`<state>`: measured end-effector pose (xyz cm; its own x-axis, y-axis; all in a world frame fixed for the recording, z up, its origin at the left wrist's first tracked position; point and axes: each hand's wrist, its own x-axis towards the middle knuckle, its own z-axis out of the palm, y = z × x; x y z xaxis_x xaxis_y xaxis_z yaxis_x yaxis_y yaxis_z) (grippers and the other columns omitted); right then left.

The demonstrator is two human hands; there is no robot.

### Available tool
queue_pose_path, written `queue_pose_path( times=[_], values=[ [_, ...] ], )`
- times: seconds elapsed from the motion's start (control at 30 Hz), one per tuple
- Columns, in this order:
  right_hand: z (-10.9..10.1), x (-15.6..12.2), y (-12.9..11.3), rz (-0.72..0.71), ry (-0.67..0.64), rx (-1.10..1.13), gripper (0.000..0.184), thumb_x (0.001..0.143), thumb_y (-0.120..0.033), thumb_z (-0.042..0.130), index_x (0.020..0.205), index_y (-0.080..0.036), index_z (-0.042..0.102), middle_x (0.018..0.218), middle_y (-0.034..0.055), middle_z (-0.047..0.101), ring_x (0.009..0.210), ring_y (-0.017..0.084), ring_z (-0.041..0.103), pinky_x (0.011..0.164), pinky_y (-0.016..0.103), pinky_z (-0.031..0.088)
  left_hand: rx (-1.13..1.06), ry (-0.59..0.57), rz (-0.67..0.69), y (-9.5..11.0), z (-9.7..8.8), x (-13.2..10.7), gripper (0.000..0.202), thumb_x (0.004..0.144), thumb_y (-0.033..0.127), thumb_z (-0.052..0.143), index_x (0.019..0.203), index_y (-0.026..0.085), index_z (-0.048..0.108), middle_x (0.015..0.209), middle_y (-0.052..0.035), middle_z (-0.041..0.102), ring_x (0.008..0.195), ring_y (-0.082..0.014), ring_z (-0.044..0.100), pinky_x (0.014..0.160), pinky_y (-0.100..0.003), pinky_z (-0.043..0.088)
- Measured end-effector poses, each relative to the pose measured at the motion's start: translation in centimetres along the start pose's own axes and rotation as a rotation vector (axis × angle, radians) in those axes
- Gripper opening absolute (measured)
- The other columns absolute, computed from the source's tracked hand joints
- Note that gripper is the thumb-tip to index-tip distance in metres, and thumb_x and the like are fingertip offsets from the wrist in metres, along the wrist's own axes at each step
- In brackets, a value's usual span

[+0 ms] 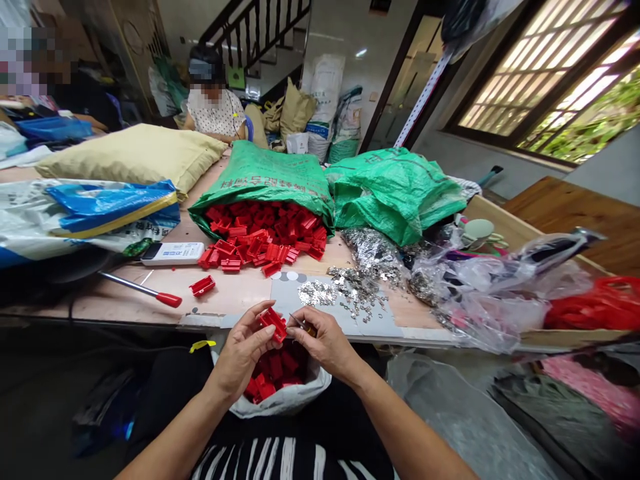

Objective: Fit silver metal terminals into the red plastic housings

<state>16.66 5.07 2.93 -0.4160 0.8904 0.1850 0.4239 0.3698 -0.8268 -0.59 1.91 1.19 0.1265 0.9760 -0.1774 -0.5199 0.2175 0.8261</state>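
My left hand [245, 350] is closed around a small red plastic clip [273, 324], held just off the table's near edge. My right hand [325, 340] pinches a small metal piece [300, 325] right beside that clip. Below both hands, on my lap, a white bag [290, 397] holds more red clips. On the table ahead, a heap of red clips [265, 237] spills out of a green woven sack [265, 177]. A scatter of small silvery metal pieces [350, 283] lies to the right of the heap.
A single red clip [203, 286], a red-tipped rod [143, 288] and a white remote [173, 253] lie at the left. A second green sack [395, 190] and clear plastic bags [490, 293] crowd the right. A seated person [213, 100] is at the table's far end.
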Motion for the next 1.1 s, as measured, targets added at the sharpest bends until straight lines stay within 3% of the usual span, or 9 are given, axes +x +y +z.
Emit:
queue_pose_path(
  times=[0.13,0.27,0.43,0.63,0.8,0.93,1.1],
  values=[
    [-0.3,-0.2,0.1,-0.108,-0.074,-0.043,0.006,0.087,-0.021,0.057,0.087,-0.020,0.064,0.082,0.0027,0.063,0.076,0.015,0.056,0.070,0.025,0.043,-0.018,0.003,-0.009,0.2,0.0,0.3,0.045,0.073,0.023,0.069,0.117,0.022,0.061,0.108,-0.0073,0.066,0.090,-0.0181,0.064,0.078,-0.030,0.052],
    [-0.6,-0.4,0.4,-0.210,-0.140,-0.157,0.014,0.090,-0.019,0.052,0.097,-0.021,0.063,0.091,0.0056,0.064,0.085,0.017,0.058,0.077,0.028,0.045,-0.021,-0.006,-0.029,0.1,0.2,0.5,0.044,0.071,0.023,0.071,0.115,0.021,0.064,0.098,-0.0050,0.070,0.083,-0.0150,0.064,0.078,-0.027,0.052],
    [-0.7,-0.5,0.6,-0.176,-0.157,-0.140,0.014,0.087,-0.018,0.056,0.100,-0.022,0.061,0.091,0.0042,0.064,0.084,0.016,0.059,0.076,0.027,0.045,0.034,0.011,-0.015,-0.1,0.3,0.5,0.048,0.071,0.026,0.071,0.118,0.023,0.062,0.094,-0.0033,0.071,0.080,-0.0145,0.065,0.076,-0.027,0.052],
    [-0.7,-0.7,0.8,-0.063,-0.071,-0.086,0.012,0.085,-0.022,0.059,0.097,-0.021,0.059,0.087,0.0032,0.061,0.078,0.016,0.055,0.072,0.027,0.044,0.133,-0.015,0.019,-0.8,-0.4,1.0,0.051,0.072,0.027,0.071,0.121,0.021,0.060,0.095,-0.0043,0.071,0.084,-0.0164,0.065,0.080,-0.030,0.052],
    [-0.7,-0.8,2.3,-0.074,-0.024,-0.145,0.024,0.095,-0.021,0.042,0.110,-0.022,0.060,0.096,0.0068,0.055,0.091,0.018,0.054,0.083,0.031,0.043,0.481,-0.036,0.215,-1.7,-1.9,2.7,0.048,0.073,0.025,0.069,0.120,0.022,0.060,0.108,-0.0061,0.065,0.097,-0.0195,0.063,0.087,-0.033,0.050],
    [-0.4,-0.8,3.9,-0.015,-0.029,-0.240,0.024,0.091,-0.017,0.048,0.111,-0.021,0.061,0.091,0.0060,0.058,0.085,0.018,0.055,0.078,0.030,0.043,0.815,-0.071,0.424,-1.9,-2.7,4.4,0.035,0.073,0.021,0.066,0.108,0.024,0.065,0.105,-0.0047,0.063,0.100,-0.0200,0.061,0.090,-0.035,0.047],
    [-0.3,-0.4,4.8,0.025,-0.048,-0.277,0.016,0.086,-0.018,0.056,0.100,-0.021,0.063,0.088,0.0034,0.065,0.078,0.016,0.058,0.073,0.028,0.043,1.037,-0.165,0.487,-1.8,-2.6,5.7,0.032,0.074,0.015,0.063,0.105,0.022,0.064,0.100,-0.0051,0.065,0.095,-0.0199,0.061,0.086,-0.034,0.046]
  ],
)
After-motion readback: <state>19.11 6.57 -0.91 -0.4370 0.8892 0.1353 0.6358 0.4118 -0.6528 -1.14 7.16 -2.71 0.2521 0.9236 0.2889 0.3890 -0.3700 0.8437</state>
